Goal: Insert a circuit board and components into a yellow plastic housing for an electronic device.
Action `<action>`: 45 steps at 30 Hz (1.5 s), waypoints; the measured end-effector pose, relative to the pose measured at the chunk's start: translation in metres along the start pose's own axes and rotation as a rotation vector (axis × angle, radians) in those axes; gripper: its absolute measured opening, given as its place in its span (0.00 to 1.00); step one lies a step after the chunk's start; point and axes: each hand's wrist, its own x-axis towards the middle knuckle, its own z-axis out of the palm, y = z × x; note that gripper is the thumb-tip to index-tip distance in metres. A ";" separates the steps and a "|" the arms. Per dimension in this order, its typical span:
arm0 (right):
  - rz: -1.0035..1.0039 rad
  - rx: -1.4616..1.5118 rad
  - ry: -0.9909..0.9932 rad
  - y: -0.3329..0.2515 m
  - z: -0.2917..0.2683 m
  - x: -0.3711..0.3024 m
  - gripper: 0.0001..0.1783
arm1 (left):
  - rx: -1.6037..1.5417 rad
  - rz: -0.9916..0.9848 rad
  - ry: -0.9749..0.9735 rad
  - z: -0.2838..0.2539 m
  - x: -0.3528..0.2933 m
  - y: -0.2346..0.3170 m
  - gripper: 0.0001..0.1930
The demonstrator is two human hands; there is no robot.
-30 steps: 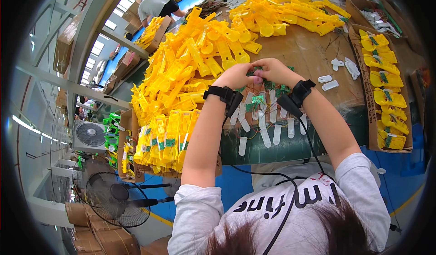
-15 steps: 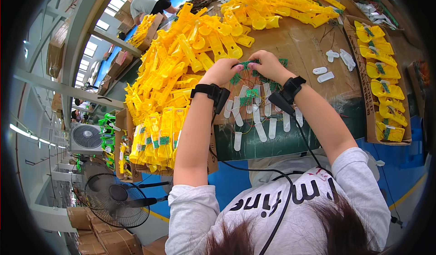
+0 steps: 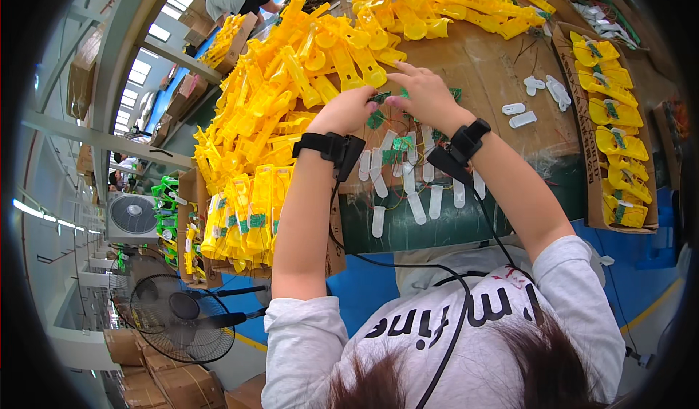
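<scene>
My left hand (image 3: 345, 112) is closed, thumb and fingertips pinching the edge of a small green circuit board (image 3: 379, 98) with thin wires. Close beside it, my right hand (image 3: 428, 97) is open, its fingers stretched toward the yellow plastic housings (image 3: 375, 75) and its thumb near the board. Whether that thumb touches the board is hard to tell. Below both hands lie more green circuit boards (image 3: 402, 144), joined by thin wires to white plastic strips (image 3: 416, 209) spread over the cardboard and green tabletop.
Yellow housings (image 3: 277, 81) are heaped at left and along the far side. A cardboard box (image 3: 591, 183) of housings with boards stands at right. Loose white covers (image 3: 522, 120) lie nearby. Black cables (image 3: 397, 272) run from my wrist straps. A fan (image 3: 182, 314) stands at lower left.
My right hand has opened from a pinch at the circuit boards, its fingers spreading up toward the yellow housings. My left hand has shifted slightly left, still pinching a board.
</scene>
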 end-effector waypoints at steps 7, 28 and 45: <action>0.025 0.415 -0.147 -0.004 0.021 0.009 0.11 | 0.160 -0.037 0.177 0.011 -0.001 -0.012 0.12; 0.240 0.082 -0.252 -0.009 0.042 0.007 0.13 | 0.488 -0.202 0.245 0.020 0.015 0.021 0.08; 0.053 0.002 -0.538 -0.010 -0.095 -0.142 0.33 | 0.188 -0.238 0.386 0.137 -0.128 0.087 0.32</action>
